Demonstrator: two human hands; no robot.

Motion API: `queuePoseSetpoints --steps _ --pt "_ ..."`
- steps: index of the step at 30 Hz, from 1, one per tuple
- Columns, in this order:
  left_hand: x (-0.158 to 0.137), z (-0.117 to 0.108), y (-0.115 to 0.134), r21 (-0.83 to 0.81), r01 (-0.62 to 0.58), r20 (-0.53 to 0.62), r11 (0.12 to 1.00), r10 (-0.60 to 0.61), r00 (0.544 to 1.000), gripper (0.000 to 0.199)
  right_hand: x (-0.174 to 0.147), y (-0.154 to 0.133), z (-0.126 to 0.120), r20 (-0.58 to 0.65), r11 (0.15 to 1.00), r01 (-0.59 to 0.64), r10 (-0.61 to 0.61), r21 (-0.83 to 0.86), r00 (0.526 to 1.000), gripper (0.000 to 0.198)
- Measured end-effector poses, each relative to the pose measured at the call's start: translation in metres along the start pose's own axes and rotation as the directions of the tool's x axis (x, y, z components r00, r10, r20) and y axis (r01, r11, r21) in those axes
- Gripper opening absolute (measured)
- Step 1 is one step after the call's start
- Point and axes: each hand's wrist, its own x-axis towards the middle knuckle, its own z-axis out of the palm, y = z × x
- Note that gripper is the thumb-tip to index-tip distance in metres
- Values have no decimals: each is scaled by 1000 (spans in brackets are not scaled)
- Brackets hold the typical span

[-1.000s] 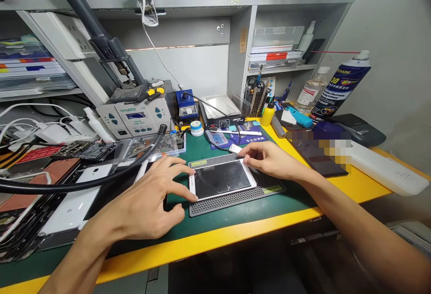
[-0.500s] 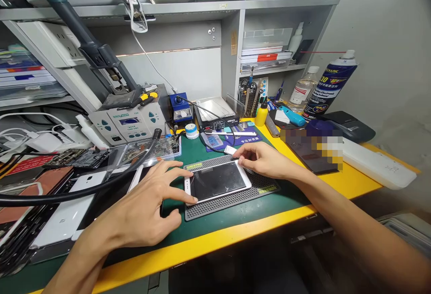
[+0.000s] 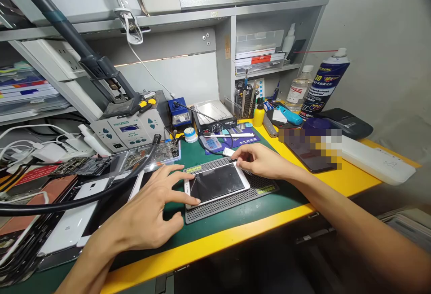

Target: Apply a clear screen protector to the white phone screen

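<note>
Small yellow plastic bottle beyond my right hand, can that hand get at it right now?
Probably yes: your bare right hand is at the white-framed rectangular phone, and nothing tall seems to stand between that hand and the yellow bottle; the purple printed mat lies flat.

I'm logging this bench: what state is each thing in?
Phone: on mat, face up, screen dark
Left hand: fingers spread, touching phone
Right hand: fingers bent at phone's far right corner
Spray can: red straw fitted
Clear bottle: capped
Yellow bottle: upright

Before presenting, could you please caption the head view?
Left hand and right hand at a white phone, grey mat beneath.
</note>
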Motion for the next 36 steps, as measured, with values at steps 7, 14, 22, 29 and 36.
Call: queuePoseSetpoints --steps 7,14,22,29,36 --pt "3 -2 6 4 -7 -3 1000 7 1000 56 0 -1 0 -17 1000 4 -5 -29 1000 19" --pt "4 1 2 29 -41 4 999 41 999 57 -1 -3 0 -19 999 -3 2 -38 1000 18" --pt "7 3 2 39 -35 23 999 34 999 60 0 -1 1 -37 997 20 -23 -73 999 19" --pt "11 3 4 50 -41 25 998 40 999 64 0 -4 0 -30 996 19 -22 -87 999 21" --pt "14 -4 14 90 -26 63 996 20 998 65 0 -3 1 -41 996 15 -19 -88 999 21"
